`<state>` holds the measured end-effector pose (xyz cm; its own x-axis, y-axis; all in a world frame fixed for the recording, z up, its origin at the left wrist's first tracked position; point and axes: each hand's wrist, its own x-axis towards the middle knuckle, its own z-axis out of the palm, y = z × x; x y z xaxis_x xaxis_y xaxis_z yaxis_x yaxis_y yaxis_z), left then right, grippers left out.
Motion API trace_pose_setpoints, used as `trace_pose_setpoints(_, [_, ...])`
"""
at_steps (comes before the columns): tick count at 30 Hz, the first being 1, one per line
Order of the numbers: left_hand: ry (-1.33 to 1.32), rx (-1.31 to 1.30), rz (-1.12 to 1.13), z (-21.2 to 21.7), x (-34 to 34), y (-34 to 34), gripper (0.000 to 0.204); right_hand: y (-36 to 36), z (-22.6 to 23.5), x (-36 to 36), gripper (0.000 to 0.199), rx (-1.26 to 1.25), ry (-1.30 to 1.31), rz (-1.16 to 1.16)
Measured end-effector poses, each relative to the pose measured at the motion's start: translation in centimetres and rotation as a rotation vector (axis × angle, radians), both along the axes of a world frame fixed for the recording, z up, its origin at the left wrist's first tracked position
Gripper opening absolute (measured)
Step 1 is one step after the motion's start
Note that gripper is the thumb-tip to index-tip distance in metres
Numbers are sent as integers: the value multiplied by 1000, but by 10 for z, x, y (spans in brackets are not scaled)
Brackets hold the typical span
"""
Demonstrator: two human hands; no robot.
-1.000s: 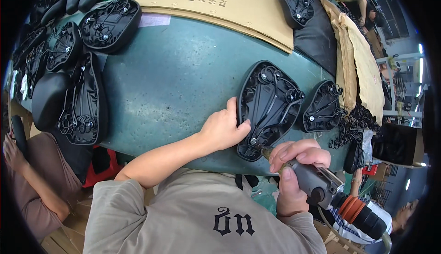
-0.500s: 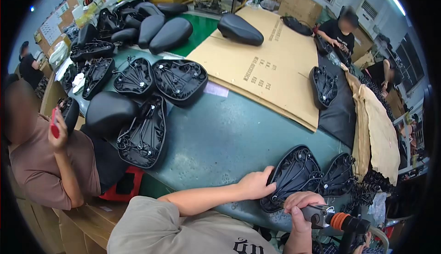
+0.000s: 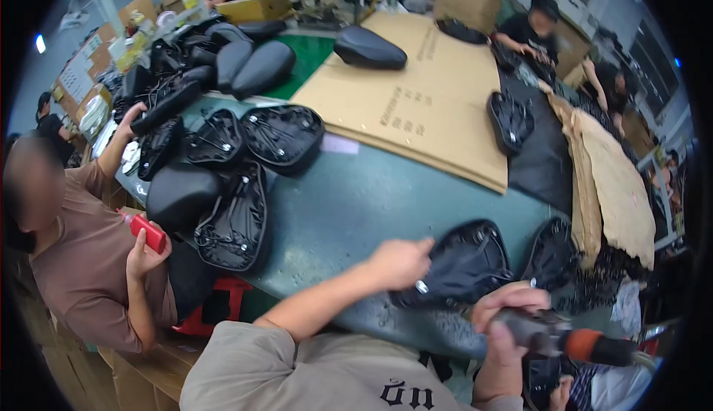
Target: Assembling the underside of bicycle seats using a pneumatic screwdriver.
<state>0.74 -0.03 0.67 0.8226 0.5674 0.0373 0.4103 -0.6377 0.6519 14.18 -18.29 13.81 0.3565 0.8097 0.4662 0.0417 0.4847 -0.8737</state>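
Note:
An upturned black motorcycle seat lies in front of me, its hollow underside showing. My left hand is closed at its left rim, with the fingertips partly hidden and blurred. Near the seat's lower right edge, my right hand is wrapped round a metal air tool with an orange collar and a hose at its rear. Motion smears the tool, and its tip cannot be made out. A smaller upturned seat lies just to the right.
Several more seats, including an upturned one, crowd the left side of the green table. Flat cardboard covers its far part. Brown paper hangs at the right. On the left, a co-worker holds a red bottle and touches a seat.
The seat in front of me has turned and shifted left, with my left hand at its rim. My right hand and the air tool have moved right. The left co-worker has reached toward the piled seats.

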Motion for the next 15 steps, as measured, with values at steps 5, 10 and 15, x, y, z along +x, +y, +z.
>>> trace_pose_setpoints(5, [-166, 175, 219, 18, -49, 42, 38, -11, 26, 19, 41, 147, -3, -209])
trace_pose_setpoints(10, [-366, 250, 103, 15, -5, 2, 61, 4, 8, 17, 39, 93, 10, -192])
trace_pose_setpoints(15, [-316, 273, 109, 4, 0, -15, 70, 23, 1, 19, 35, 78, -13, -94])
